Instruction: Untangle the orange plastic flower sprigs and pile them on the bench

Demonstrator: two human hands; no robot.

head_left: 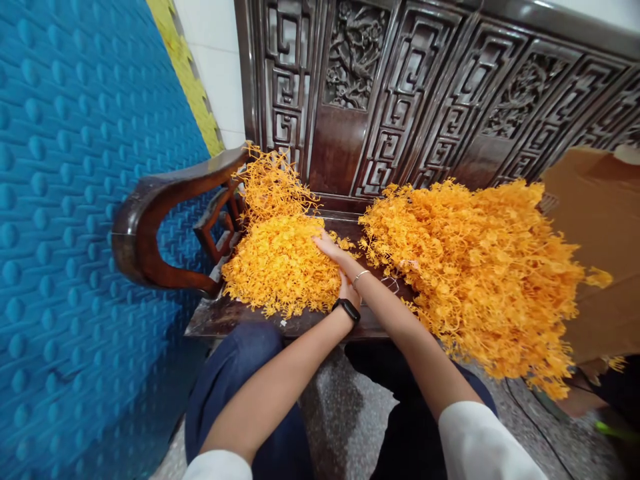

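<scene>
A mounded pile of small orange-yellow, many-tipped plastic pieces (280, 260) lies on the dark wooden bench seat (250, 323). My right hand (328, 245), with a thin bracelet at its wrist, reaches across to the pile's right side. Its fingers look stretched out against the pieces. Just below it, my left hand (347, 288), wearing a black wristband, touches the pile's lower right edge. My right forearm partly covers the left hand, so its fingers are mostly hidden. Looser, stringy orange pieces (275, 183) lie behind the pile, against the armrest.
A much larger orange heap (480, 267) spreads over the bench to the right. The carved backrest (340, 147) rises behind, and a curved armrest (130, 233) bounds the left. Blue textured matting (75, 233) stands beyond it. A brown cardboard piece (595, 233) is at far right.
</scene>
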